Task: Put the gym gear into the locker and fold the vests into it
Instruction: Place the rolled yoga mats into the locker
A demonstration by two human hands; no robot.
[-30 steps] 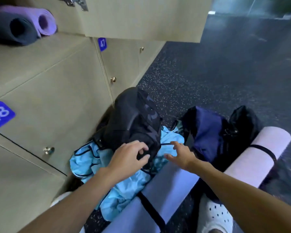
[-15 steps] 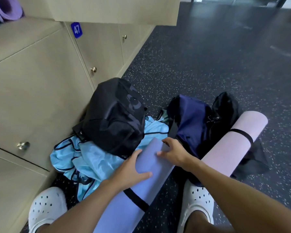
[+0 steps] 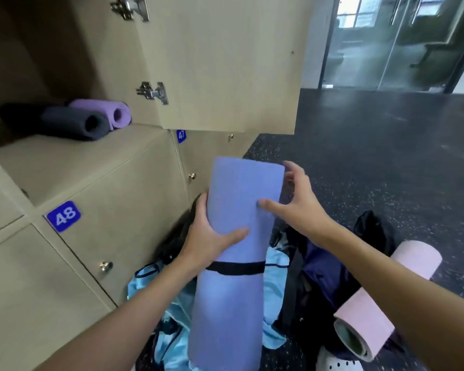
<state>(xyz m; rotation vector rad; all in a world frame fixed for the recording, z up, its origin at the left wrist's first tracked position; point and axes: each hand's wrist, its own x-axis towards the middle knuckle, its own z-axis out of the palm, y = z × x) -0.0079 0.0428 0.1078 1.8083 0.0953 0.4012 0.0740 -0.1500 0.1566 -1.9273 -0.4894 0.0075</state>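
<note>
A rolled lavender-blue yoga mat [image 3: 236, 263] with a black strap stands nearly upright in front of me. My left hand [image 3: 206, 236] grips its left side just above the strap. My right hand [image 3: 298, 204] rests fingers spread against its upper right edge. The open locker [image 3: 65, 162] at upper left holds a dark rolled mat [image 3: 73, 123] and a purple rolled mat [image 3: 105, 112]. Light blue vests [image 3: 172, 317] lie crumpled on the floor behind the held mat. A black backpack [image 3: 172, 236] is mostly hidden behind my left hand.
The open locker door [image 3: 225, 62] hangs above the mat. Closed lockers 48 [image 3: 63, 216] and 47 [image 3: 181, 135] line the left. A pink rolled mat [image 3: 386, 298], a navy bag [image 3: 324, 269] and a black bag [image 3: 373, 231] lie on the dark speckled floor at right.
Both hands went from the backpack to the lavender-blue mat lying on the floor, then raised it upright. My view tilted up, bringing the open locker into sight.
</note>
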